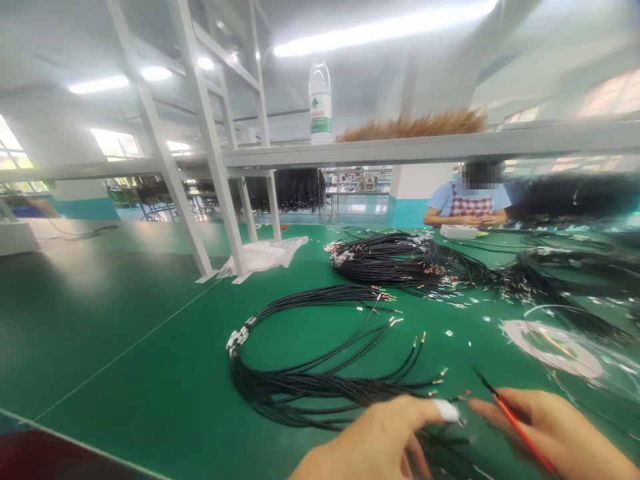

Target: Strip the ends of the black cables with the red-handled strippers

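Note:
Black cables (295,383) lie in a loose, curved bundle on the green tabletop, with stripped copper ends toward the right and pale connectors gathered at the left bend. My left hand (377,433) reaches over the bundle's near right end, with white tape around one fingertip. Its fingers look apart, beside a cable end; the lower fingers are partly out of frame and blurred. My right hand (555,427) is closed around a slim red tool (520,427) with a thin, dark, pointed tip. That tip points up and left, close to the cable ends.
A larger heap of black cables (390,260) lies farther back, with another coil (560,273) to the right. A white disc (553,348) lies near my right hand. White shelf legs (210,140) and a plastic bag (270,255) stand left. A co-worker (467,200) sits across the table.

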Tool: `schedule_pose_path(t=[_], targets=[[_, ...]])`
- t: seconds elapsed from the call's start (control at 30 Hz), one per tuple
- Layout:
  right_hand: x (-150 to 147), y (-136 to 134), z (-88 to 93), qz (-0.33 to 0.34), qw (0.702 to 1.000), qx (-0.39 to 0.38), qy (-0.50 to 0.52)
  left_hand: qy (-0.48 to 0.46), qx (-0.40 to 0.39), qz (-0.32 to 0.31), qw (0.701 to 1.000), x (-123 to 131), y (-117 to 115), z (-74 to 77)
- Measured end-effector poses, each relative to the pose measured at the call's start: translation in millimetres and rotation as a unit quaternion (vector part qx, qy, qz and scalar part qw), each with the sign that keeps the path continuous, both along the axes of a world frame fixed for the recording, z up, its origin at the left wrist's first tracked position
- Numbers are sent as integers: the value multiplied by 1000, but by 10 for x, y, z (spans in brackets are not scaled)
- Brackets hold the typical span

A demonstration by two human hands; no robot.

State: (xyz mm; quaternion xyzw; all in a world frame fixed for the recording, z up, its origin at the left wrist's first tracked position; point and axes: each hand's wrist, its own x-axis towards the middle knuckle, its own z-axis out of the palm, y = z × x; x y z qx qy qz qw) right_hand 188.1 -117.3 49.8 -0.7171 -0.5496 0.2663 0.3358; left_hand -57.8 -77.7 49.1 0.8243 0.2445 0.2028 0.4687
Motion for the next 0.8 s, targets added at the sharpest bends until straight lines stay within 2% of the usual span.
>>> schedule_pose_path(t=[0.07, 0.1, 0.17, 0.2, 0.27, 0.37, 0.43, 0.53, 0.67, 0.8], targets=[[25, 173, 53, -4, 995, -36, 96, -1, -4, 60, 998, 22, 224, 109], [43, 259, 52, -15, 989, -36, 145, 0, 14, 126, 992, 59, 362, 146], [77, 420, -8, -51, 972, -3, 227, 47, 72, 240, 967, 182, 647, 169], [89, 491, -61, -68, 962, 18, 265, 83, 99, 265, 956, 263, 776, 156], [94, 604, -191, -95, 936, 51, 335, 123, 122, 268, 948, 440, 979, 93], [76, 699, -381, -127, 905, 60, 401, 148, 147, 272, 939, 675, 1150, -30], [74, 724, -464, -138, 895, 56, 420, 152, 156, 284, 934, 780, 1219, -94], [99, 734, -503, -136, 895, 78, 417, 138, 139, 299, 934, 849, 1294, -147], [92, 708, -377, -135, 911, 120, 371, 99, 59, 285, 952, 812, 1244, -137], [-82, 619, -61, -122, 926, 153, 322, -23, -58, 260, 964, 701, 972, -35]])
